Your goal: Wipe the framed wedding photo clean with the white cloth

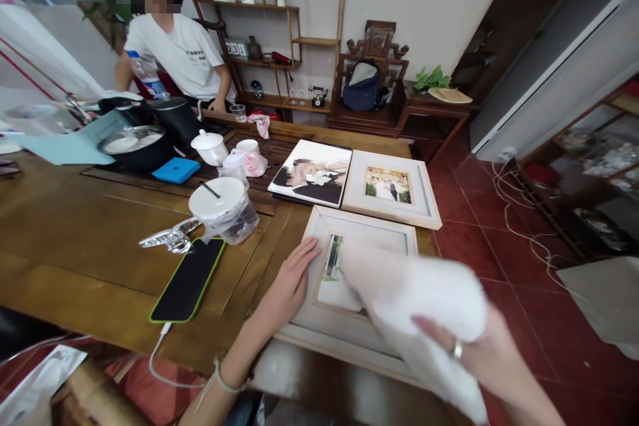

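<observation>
A light wooden picture frame (312, 273) lies at the table's near edge. My left hand (279, 293) rests on its left border, fingers stretched out flat. In my right hand (479, 339), which wears a ring, is a bunched white cloth (424, 293). The cloth covers much of the framed photo and its lower part hangs down. Motion blurs its edges, and most of my right fingers are hidden behind it. Beyond lie a second picture frame (424, 200) with a small photo and a larger photo panel (319, 176).
Left of the frames are a phone (188, 283) on a cable, a lidded tub in plastic (219, 200), a blue box (176, 170), a teapot (210, 146) and a black pot (134, 153). A person in a white shirt (174, 53) sits across the table. Cables (524, 203) trail over the floor.
</observation>
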The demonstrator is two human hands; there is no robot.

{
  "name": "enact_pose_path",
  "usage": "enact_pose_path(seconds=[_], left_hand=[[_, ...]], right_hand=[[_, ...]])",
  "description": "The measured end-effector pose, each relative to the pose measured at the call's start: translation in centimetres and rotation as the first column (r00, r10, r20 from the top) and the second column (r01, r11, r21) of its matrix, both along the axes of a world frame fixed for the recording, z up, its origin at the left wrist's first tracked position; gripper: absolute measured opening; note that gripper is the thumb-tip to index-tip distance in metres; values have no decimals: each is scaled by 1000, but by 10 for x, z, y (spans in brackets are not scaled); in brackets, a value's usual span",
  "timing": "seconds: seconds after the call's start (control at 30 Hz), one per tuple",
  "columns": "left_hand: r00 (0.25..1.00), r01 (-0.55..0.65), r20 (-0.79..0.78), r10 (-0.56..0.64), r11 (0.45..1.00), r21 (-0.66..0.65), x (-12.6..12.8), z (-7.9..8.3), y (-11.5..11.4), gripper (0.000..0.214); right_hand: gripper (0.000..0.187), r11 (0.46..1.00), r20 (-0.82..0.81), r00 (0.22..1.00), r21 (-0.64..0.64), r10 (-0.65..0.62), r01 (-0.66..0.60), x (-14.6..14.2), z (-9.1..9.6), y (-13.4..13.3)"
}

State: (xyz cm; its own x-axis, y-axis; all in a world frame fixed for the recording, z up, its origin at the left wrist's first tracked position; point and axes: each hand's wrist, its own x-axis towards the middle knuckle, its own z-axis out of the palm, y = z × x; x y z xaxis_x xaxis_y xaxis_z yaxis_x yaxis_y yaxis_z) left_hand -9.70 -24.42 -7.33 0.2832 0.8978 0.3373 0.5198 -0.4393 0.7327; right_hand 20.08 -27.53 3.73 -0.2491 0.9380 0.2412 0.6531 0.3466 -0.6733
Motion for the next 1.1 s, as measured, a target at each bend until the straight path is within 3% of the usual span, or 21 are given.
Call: enact_pose_path(seconds=[0.03, 0.07, 0.1, 0.17, 0.23, 0.3, 0.37, 0.5, 0.63, 0.77, 0.83, 0.97, 1.0, 1.03, 1.1], left_hand=[[1000, -2, -4, 2, 1000, -5, 0, 1, 0, 47], [1000, -4, -7, 4, 1000, -4, 0, 2, 0, 47], [1000, -9, -10, 9, 1000, -4, 1, 3, 0, 48], [1000, -12, -19, 12, 1000, -3, 0, 3, 0, 48], [1000, -8, -28, 8, 1000, -2, 0, 2, 0, 48], [1000, -5, -29, 5, 1000, 2, 0, 1, 1, 48], [1000, -5, -19, 5, 1000, -6, 0, 1, 1, 47], [999, -27, 45, 29, 998, -53, 2, 5, 0, 44], [993, -43, 107, 56, 993, -114, 3, 13, 2, 43], [994, -14, 109, 27, 993, -117, 2, 17, 13, 43], [997, -4, 76, 11, 996, -90, 1, 18, 22, 43], [997, 73, 5, -73, 997, -22, -1, 15, 37, 41], [996, 86, 4, -86, 996, -18, -2, 14, 39, 41], [996, 93, 11, -93, 996, -17, -2, 13, 40, 41], [995, 94, 49, -92, 995, -27, -3, 10, 40, 39]], right_hand=[[19, 975, 5, 989, 166, -149, 146, 6, 2, 10], [15, 902, 24, 955, 337, -295, 270, 11, 1, 20], [8, 851, 103, 947, 476, -304, 221, 16, -1, 30], [8, 856, 171, 947, 493, -274, 158, 18, -9, 50], [13, 907, 362, 923, 419, -127, -39, 10, -22, 67], [23, 938, 528, 850, 294, 0, -182, -3, -35, 77], [31, 957, 607, 791, 175, 79, -230, -18, -47, 79], [35, 951, 611, 762, 46, 216, -306, -32, -56, 65], [29, 876, 520, 729, -83, 445, -475, -38, -51, 40], [27, 733, 375, 642, -193, 669, -652, -47, -43, 17], [24, 693, 322, 619, -220, 716, -687, -48, -38, 13], [25, 661, 204, 628, -230, 751, -714, -40, -32, 18], [26, 667, 162, 648, -210, 744, -714, -37, -32, 21], [23, 709, 112, 701, -166, 704, -685, -33, -34, 24], [13, 869, -6, 870, -42, 493, -493, -24, -39, 32]])
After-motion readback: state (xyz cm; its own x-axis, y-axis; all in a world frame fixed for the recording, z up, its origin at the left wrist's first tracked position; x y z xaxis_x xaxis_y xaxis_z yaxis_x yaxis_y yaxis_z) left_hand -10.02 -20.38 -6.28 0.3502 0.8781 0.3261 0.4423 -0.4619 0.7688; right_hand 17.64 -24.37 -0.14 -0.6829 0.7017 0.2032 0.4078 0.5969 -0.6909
